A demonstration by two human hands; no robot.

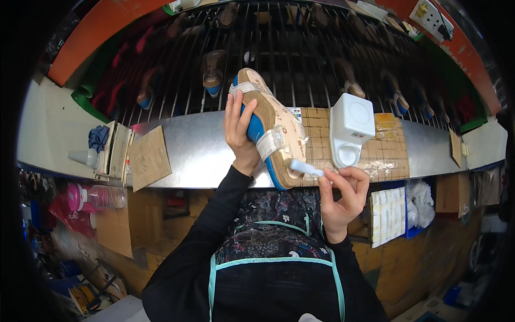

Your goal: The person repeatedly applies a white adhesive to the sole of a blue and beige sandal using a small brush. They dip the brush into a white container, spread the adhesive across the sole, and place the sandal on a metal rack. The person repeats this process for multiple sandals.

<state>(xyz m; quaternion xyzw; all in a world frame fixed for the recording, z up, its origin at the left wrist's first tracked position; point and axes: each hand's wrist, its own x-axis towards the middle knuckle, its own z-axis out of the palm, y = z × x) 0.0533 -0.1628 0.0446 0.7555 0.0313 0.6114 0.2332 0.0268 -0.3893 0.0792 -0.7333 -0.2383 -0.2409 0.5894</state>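
My left hand (pixel 242 134) is closed around the side of a sandal on a blue shoe last (pixel 256 129), tilted with its underside up. That underside (pixel 279 121) is pale with cork-brown edges, and light straps are folded over it. Between the thumb and fingers of my right hand (pixel 343 199) is a small brush (pixel 308 168) with a pale handle. The brush head lies over the lower end of the underside; I cannot tell whether it touches. Just right of the sandal stands a white plastic container (pixel 354 121) with a small round cup (pixel 347 155) at its front.
Behind the metal worktop (pixel 196 145) runs a rack of metal bars (pixel 300 64) carrying several more shoes on lasts (pixel 213 72). A taped cardboard sheet (pixel 383 155) lies under the container, beside a yellowish block (pixel 384 125). At left are a board (pixel 149 159) and a pink-capped bottle (pixel 102 197).
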